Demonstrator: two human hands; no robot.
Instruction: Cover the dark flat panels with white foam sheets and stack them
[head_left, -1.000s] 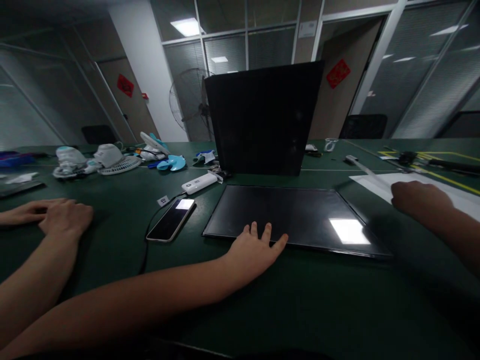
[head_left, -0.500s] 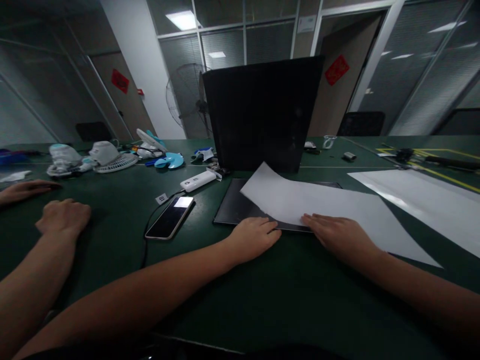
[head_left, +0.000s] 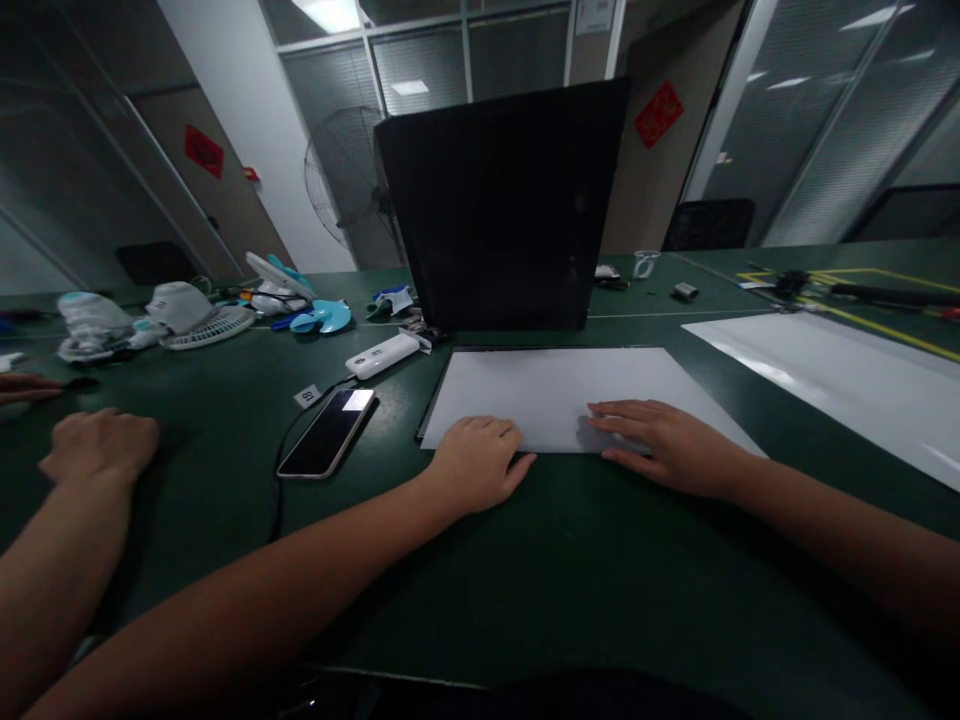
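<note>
A white sheet [head_left: 555,390] lies flat over a dark flat panel, of which only a thin edge [head_left: 428,420] shows at the left. My left hand [head_left: 480,462] rests on the sheet's near left edge with its fingers bent and their tips on the paper. To its right, my right hand [head_left: 660,445] lies flat on the sheet's near edge, fingers stretched out. Neither hand grips anything.
A black panel [head_left: 502,210] stands upright behind the sheet. A phone [head_left: 326,447] on a cable and a white power bank [head_left: 381,355] lie to the left. Fan parts [head_left: 202,325] sit far left. Another person's hand [head_left: 101,445] rests at the left. A second white sheet [head_left: 840,375] lies at the right.
My right hand brought the white sheet from the right and laid it over the dark panel, which it now covers. Both my hands moved to its near edge.
</note>
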